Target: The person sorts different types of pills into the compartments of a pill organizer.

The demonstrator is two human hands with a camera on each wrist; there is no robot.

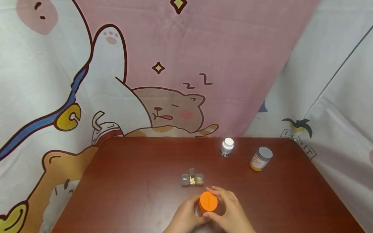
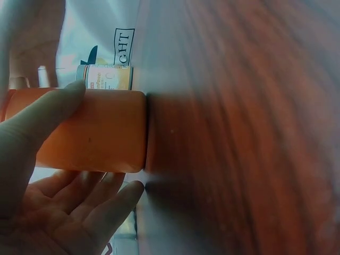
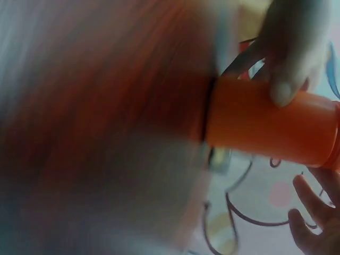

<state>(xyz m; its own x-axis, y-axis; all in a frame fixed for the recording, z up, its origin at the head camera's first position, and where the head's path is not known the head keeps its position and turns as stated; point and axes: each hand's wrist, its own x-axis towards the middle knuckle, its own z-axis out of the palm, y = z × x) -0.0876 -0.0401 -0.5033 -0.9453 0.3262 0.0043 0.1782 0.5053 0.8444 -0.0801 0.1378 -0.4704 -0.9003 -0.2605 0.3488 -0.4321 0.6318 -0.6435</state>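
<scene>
An orange pill bottle [image 2: 101, 133] stands upright on the table, its orange cap [image 1: 208, 201] in place. My left hand [image 1: 186, 214] holds the bottle's body, thumb on the near side and fingers on the far side. From the right, my right hand [image 1: 231, 210] grips around the cap with thumb and fingertips. Just beyond the hands lies a small pill organizer [image 1: 199, 180]. Its middle lid is up, and yellowish pills [image 1: 192, 180] show in that compartment; the compartments on both sides have their lids down.
A white pill bottle [image 1: 227, 147] stands near the back edge of the brown table [image 1: 140, 171]. Right of it is a jar [image 1: 261, 159] with a grey lid and orange base. Behind the table hangs a printed cloth [image 1: 233, 48] with cartoon animals.
</scene>
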